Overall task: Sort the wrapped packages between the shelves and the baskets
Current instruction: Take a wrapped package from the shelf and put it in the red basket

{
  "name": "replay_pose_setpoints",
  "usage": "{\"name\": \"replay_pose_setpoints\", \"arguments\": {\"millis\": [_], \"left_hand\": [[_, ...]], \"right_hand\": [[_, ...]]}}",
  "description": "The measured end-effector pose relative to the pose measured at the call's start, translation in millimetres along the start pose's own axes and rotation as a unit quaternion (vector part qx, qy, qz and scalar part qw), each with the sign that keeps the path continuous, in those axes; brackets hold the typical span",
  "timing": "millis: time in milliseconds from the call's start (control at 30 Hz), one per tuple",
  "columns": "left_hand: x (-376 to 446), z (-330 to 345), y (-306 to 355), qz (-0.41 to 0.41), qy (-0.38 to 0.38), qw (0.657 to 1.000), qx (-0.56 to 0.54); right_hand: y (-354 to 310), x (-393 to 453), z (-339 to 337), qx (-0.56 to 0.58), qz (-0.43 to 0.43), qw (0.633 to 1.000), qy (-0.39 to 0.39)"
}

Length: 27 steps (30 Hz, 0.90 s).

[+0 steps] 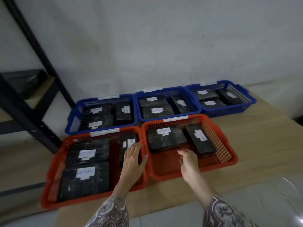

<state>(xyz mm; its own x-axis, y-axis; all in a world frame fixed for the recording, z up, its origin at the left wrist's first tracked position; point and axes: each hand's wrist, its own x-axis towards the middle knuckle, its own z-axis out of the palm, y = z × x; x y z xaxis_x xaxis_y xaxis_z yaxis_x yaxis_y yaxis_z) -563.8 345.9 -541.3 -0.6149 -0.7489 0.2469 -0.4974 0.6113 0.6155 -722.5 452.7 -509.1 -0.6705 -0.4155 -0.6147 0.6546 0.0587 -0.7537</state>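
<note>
Two red baskets sit at the front of a wooden table, the left red basket (54, 174) and the right red basket (229, 154). Both hold black wrapped packages with white labels. My left hand (133, 161) lies flat with fingers spread over a narrow package (127, 143) at the right side of the left red basket. My right hand (188, 158) hovers over the bare front floor of the right red basket, fingers curled and holding nothing, just in front of a labelled package (165, 138). Another package (199, 138) lies to its right.
Three blue baskets, the left one (72, 123), the middle one (193, 110) and the right one (246, 102), stand in a row behind, each holding labelled black packages. A dark metal shelf rack (32, 99) stands at the left. Clear plastic film (282, 199) lies at the lower right.
</note>
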Motion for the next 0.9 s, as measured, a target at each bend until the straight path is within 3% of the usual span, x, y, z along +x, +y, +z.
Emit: {"name": "replay_pose_setpoints", "arguments": {"millis": [400,533,900], "left_hand": [[-140.2,-162.5,-109.1,-0.119,0.079,0.989,-0.047],[-190.3,-226.1,-160.6,-0.193,0.116,0.972,-0.061],[-242.7,-375.2,-317.5,-0.355,0.158,0.921,-0.019]], "right_hand": [[128.5,-128.0,100.8,-0.112,-0.107,0.981,-0.117],[187.2,-173.5,155.7,-0.163,-0.101,0.966,-0.173],[309.7,-240.0,337.6,-0.336,-0.122,0.888,-0.29]]}}
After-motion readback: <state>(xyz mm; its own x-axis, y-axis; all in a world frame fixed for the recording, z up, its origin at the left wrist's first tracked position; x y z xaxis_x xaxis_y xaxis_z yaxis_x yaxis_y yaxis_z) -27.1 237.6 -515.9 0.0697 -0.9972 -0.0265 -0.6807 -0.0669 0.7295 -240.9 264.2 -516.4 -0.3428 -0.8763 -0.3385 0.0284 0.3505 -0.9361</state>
